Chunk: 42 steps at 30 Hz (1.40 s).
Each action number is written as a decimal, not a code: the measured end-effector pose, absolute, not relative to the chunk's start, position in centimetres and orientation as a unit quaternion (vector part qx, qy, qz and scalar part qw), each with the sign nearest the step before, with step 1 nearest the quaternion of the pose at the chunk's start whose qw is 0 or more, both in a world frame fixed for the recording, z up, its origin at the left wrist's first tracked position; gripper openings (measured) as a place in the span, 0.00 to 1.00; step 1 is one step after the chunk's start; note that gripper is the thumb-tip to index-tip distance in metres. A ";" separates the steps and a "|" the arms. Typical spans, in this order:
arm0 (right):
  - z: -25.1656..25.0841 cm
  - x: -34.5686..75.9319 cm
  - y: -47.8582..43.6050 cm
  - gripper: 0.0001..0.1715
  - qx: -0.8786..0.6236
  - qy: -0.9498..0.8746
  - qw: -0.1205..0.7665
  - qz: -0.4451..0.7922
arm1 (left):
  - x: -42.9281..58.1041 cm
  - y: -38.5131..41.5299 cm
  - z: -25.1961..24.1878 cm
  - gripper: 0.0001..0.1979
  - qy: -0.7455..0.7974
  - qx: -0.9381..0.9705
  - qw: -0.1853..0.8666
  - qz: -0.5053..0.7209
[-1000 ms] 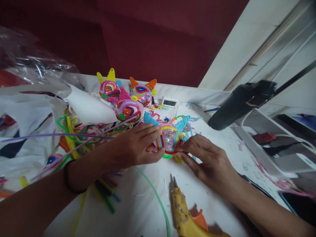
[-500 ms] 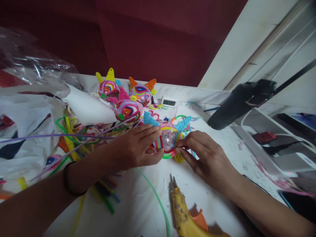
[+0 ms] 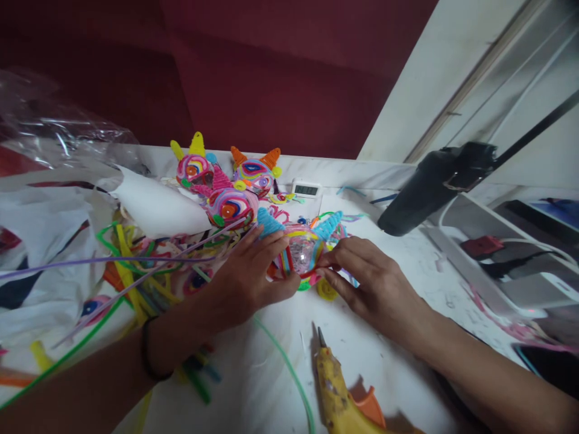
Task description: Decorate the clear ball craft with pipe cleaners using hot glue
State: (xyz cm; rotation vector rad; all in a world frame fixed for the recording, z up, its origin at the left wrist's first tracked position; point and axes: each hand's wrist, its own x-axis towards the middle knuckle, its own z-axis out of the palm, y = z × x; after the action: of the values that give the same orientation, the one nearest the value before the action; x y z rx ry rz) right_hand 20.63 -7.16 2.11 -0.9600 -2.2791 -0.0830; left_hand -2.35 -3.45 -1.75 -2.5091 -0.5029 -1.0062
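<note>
A round clear ornament (image 3: 304, 252), bordered with coloured pipe-cleaner strips and topped by two blue horns, sits between my hands. My left hand (image 3: 257, 268) is wrapped round its left side, thumb at the lower edge and fingers by the left horn. At its lower right, my right hand (image 3: 362, 271) pinches the end of a red strip (image 3: 312, 275) against the rim. A yellow coil (image 3: 327, 289) shows below the right fingertips. Nearer me lies a yellow hot glue gun (image 3: 335, 386), nozzle pointing away.
Finished horned ornaments (image 3: 233, 205) stand at the back beside a small digital timer (image 3: 306, 189). Loose pipe cleaners (image 3: 136, 283) and white paper (image 3: 158, 205) crowd the left. A black cylinder (image 3: 418, 187) and a white organizer (image 3: 456, 247) are at right. A green strip (image 3: 289, 367) crosses the front.
The view has shifted slightly. The left hand's thumb and fingers have settled a little lower round the ornament; the right hand keeps its pinch at the lower right rim.
</note>
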 end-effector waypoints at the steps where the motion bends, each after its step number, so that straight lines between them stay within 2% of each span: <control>1: 2.2 20.6 -7.1 0.05 -0.368 -0.870 0.327 -0.031 | -2.2 -3.4 -1.8 0.11 -0.183 -0.891 0.193 -0.368; 14: 3.4 19.9 -6.7 0.12 -0.377 -0.882 0.280 -0.034 | -2.3 -3.5 -1.7 0.10 -0.183 -0.894 0.194 -0.361; 23: 4.5 19.5 -6.1 0.10 -0.407 -0.887 0.216 -0.028 | -2.0 -3.6 -1.5 0.09 -0.181 -0.886 0.218 -0.366; 31: 6.7 18.6 -4.7 0.06 -0.427 -0.902 0.057 -0.027 | -1.7 -3.5 -1.6 0.11 -0.187 -0.877 0.234 -0.377; 37: 8.8 17.3 -3.8 0.09 -0.437 -0.896 -0.075 -0.039 | -1.8 -3.3 -1.9 0.13 -0.198 -0.883 0.232 -0.356; 42: 9.4 16.8 -3.5 0.09 -0.436 -0.894 -0.097 -0.023 | -1.9 -3.2 -2.1 0.13 -0.191 -0.887 0.210 -0.365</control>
State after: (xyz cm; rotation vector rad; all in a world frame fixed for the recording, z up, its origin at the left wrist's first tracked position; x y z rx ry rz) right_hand 16.79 -3.48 9.40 -1.4623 -2.9969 -0.0784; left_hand -1.86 -3.25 -2.15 -2.4660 -0.5311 -1.0142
